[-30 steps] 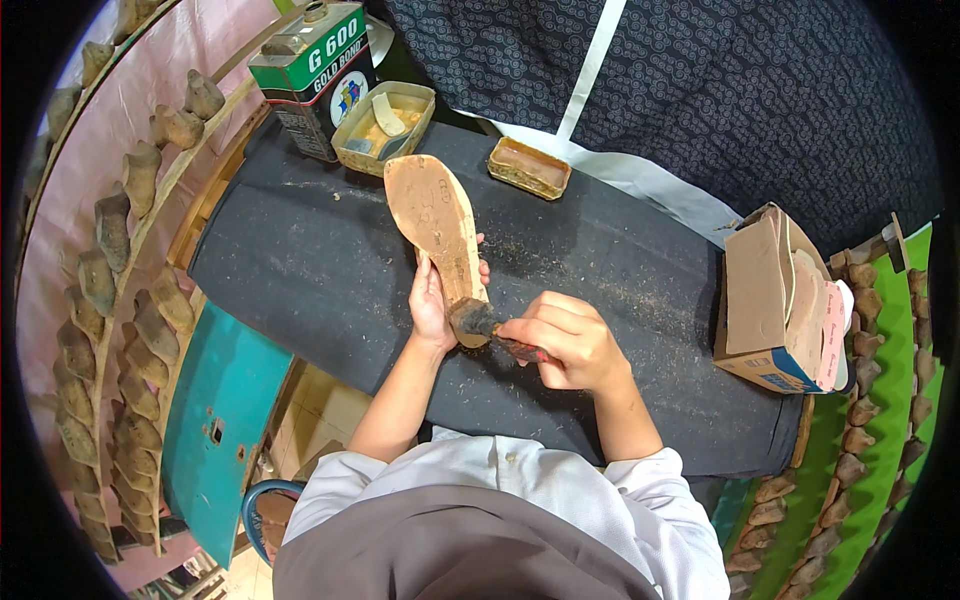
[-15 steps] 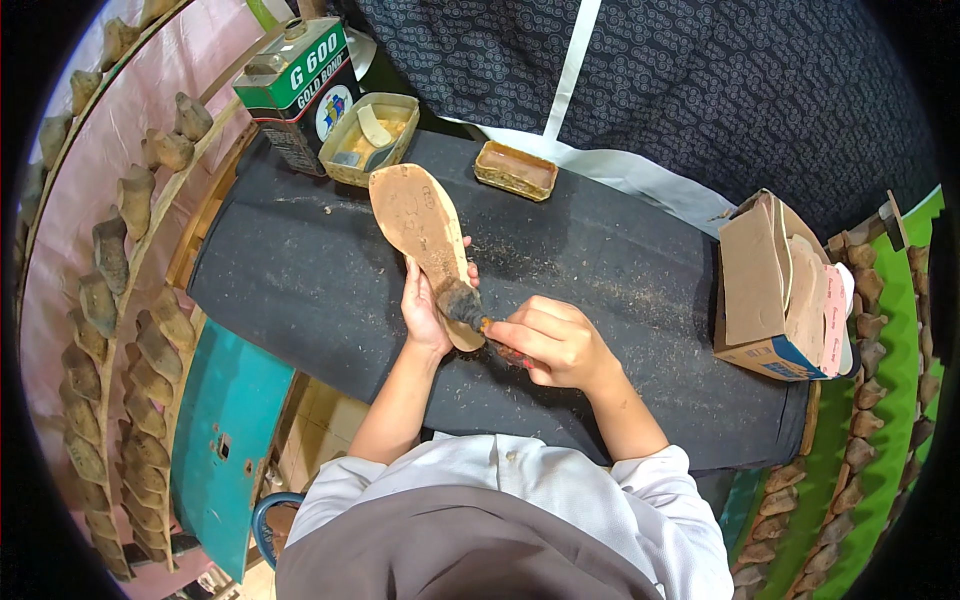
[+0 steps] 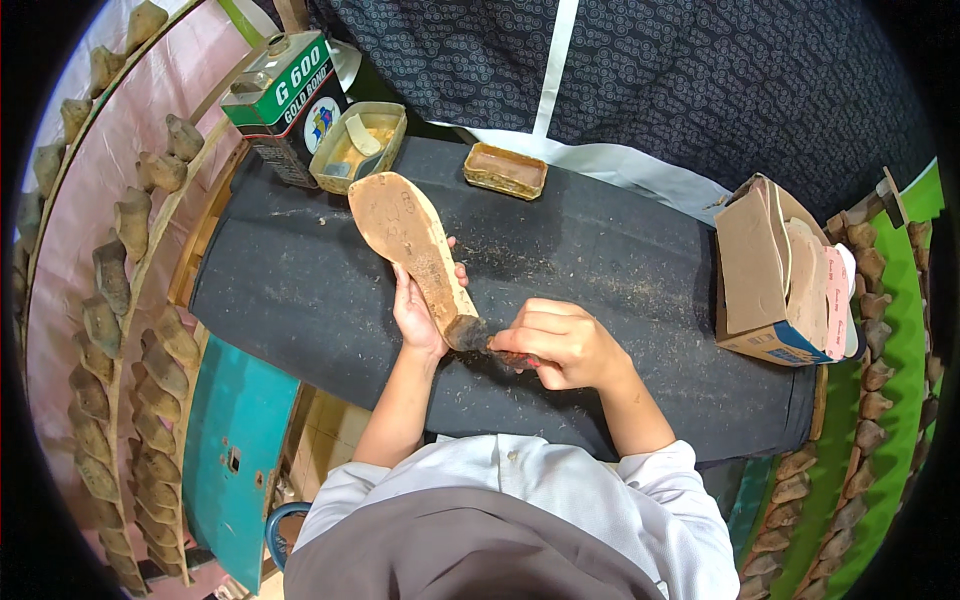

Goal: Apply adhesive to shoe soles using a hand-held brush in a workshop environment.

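Note:
My left hand [image 3: 415,318] is closed around the narrow middle of a tan shoe sole [image 3: 402,222], thumb on the near side and fingertips showing past the far edge. The sole slants, its broad toe end up and to the left, its heel end toward me. In my right hand [image 3: 562,345] is a brush [image 3: 468,333] with dark, stiff-looking bristles, its handle mostly hidden by my fingers; something reddish shows beneath them. The bristles rest on the heel end of the sole. Both hands are above the dark-covered table [image 3: 620,270].
At the back left stand a green-and-black metal can [image 3: 287,110] and a tin [image 3: 336,184] with cut pieces. A smaller tin [image 3: 503,184] sits farther right. A cardboard box [image 3: 750,285] of sheets stands at the right. Racks of shoe lasts [image 3: 110,270] line both sides; crumbs dot the table.
The brush has slid down the sole to the end of the heel. The sole has shifted slightly left and down in view, and the whole view has tilted a little.

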Tool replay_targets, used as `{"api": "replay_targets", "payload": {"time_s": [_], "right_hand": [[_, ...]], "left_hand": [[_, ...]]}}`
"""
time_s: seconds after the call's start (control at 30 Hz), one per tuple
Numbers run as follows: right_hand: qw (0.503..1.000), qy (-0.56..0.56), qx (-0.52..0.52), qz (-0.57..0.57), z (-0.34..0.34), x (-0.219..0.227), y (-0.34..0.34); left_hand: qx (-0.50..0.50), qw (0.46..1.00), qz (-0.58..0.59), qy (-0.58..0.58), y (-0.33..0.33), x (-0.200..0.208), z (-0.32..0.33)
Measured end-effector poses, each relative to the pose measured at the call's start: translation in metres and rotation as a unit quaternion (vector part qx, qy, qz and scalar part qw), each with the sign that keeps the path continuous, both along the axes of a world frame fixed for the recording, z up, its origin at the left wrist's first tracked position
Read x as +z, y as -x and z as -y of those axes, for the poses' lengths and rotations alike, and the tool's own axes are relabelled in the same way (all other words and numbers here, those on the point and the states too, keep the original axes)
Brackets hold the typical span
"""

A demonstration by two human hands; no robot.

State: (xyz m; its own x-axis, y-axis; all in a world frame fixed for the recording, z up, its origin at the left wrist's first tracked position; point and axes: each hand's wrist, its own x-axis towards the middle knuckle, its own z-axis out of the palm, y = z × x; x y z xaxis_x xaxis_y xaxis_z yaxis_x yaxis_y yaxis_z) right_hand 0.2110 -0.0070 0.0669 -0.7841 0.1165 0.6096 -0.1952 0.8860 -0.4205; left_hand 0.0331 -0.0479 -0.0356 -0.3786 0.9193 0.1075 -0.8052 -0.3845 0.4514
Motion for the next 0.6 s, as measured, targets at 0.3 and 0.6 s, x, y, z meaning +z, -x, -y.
{"api": "replay_targets", "payload": {"time_s": [0.3, 0.6], "right_hand": [[0.999, 0.012, 0.027, -0.019, 0.009, -0.005, 0.006], [0.999, -0.022, 0.011, -0.021, 0.011, -0.001, 0.004]], "left_hand": [[0.017, 0.999, 0.024, -0.018, 0.006, 0.0, 0.003], [0.065, 0.997, 0.025, -0.032, 0.004, 0.006, 0.003]]}}
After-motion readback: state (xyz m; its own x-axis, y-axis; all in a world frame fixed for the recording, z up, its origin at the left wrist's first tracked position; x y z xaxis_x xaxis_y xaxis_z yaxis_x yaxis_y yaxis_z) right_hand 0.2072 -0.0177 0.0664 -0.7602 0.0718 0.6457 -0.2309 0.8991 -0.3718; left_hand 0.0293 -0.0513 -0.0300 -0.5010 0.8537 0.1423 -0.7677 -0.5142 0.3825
